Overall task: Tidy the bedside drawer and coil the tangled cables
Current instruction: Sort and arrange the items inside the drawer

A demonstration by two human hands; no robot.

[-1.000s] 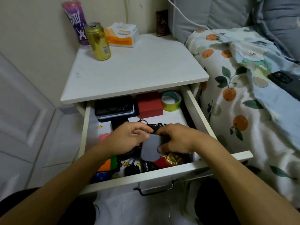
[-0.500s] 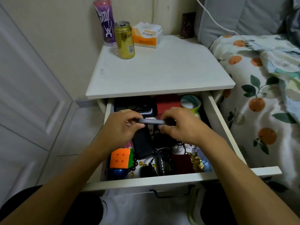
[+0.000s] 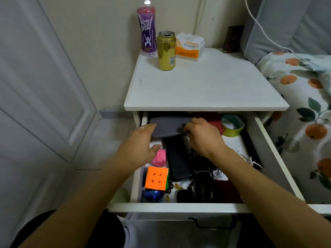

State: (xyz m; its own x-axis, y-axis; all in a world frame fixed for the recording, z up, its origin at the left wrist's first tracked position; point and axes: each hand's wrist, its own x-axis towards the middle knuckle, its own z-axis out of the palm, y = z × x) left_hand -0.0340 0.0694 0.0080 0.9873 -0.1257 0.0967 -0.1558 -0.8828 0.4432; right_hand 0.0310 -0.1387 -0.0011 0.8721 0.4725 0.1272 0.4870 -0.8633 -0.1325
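Observation:
The white bedside drawer (image 3: 180, 208) stands pulled open, full of small items. At its back left, both hands hold a flat grey case (image 3: 170, 126) lying level. My left hand (image 3: 141, 147) grips its left end and my right hand (image 3: 204, 135) pinches its right end. Under the case, a long black flat object (image 3: 178, 158) runs toward me. Dark tangled cables (image 3: 202, 185) lie in the drawer's middle front, and a white cable (image 3: 217, 173) shows beside my right forearm.
An orange puzzle cube (image 3: 156, 178), a pink cube (image 3: 160, 156), a red box (image 3: 213, 119) and a green tape roll (image 3: 232, 125) share the drawer. On the nightstand top (image 3: 206, 86) stand a purple bottle (image 3: 147, 31), a gold can (image 3: 166, 51), tissues (image 3: 189, 46). Bed at right, door at left.
Both hands carried the grey case from the drawer's middle front to its back left and laid it level. The camera view shifted left, so the drawer sits further right in frame.

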